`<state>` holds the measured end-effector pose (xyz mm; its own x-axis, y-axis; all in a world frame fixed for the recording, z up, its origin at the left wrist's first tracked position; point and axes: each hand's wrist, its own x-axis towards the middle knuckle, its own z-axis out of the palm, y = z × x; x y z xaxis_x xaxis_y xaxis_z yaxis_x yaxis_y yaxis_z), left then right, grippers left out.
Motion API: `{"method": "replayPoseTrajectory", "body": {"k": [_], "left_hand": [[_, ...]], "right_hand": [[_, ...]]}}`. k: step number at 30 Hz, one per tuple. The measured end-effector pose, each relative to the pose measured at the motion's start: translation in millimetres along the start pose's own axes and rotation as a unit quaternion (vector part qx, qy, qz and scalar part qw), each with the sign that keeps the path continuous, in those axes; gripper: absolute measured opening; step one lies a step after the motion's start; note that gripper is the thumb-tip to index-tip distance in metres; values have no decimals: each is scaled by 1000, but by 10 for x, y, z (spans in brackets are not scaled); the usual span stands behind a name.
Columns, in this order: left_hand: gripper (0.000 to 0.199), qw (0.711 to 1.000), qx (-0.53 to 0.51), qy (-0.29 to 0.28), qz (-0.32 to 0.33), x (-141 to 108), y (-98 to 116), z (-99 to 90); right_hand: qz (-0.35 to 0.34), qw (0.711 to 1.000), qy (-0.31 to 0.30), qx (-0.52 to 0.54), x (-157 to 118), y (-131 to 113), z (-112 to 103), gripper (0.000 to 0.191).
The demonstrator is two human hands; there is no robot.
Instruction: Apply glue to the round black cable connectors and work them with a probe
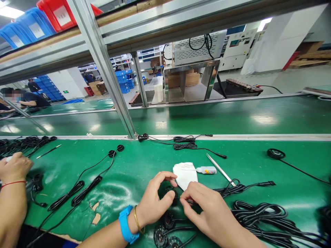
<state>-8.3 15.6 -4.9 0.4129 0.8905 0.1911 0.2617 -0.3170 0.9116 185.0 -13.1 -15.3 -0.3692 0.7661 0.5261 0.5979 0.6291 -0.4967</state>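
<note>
My left hand [156, 198], with a blue wristband, curls around a small round black cable head [170, 189], thumb at its near side and fingers at its far side. Its fingers partly hide the head. Close beside it, my right hand [207, 205] is closed, thumb and forefinger pinching the black cable [190, 202] by that head. Below both hands lie several more round black cable heads [160, 236]. Just beyond them are a white cloth [185, 172] and a small bottle [208, 170] with a label, its thin tip over the cloth.
White tweezers [219, 168] lie beyond my right hand. Coiled black cables [261, 213] cover the right front. Two cables [86, 189] stretch across the left, near torn tan scraps [96, 218]. Another person's hand [16, 167] is at far left. A metal post [108, 69] rises behind the bench.
</note>
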Motion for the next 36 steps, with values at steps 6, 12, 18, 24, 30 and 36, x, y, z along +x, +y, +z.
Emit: {"method": "replayPoseTrajectory", "body": {"k": [6,12,18,24,30,36], "left_hand": [[28,970,206,130,-4,181,-305,-113],[71,914,336,225,-28,712,-821,-583],[73,896,379,230,-36,1066,-1061,-889],[43,898,382,216,-35,1081,-1129,-944],[32,899,383,206,-50,1022,-1129,-955],[29,906,378,180,-64,885,-1025,-884]], "right_hand": [[5,999,-36,23,10,30,-21,16],[-11,998,68,5,26,117,-49,20],[12,992,116,-53,55,241,-51,25],[148,970,157,-115,30,541,-239,35],[228,949,164,-142,64,720,-334,39],[231,946,152,-171,-125,946,-397,41]]}}
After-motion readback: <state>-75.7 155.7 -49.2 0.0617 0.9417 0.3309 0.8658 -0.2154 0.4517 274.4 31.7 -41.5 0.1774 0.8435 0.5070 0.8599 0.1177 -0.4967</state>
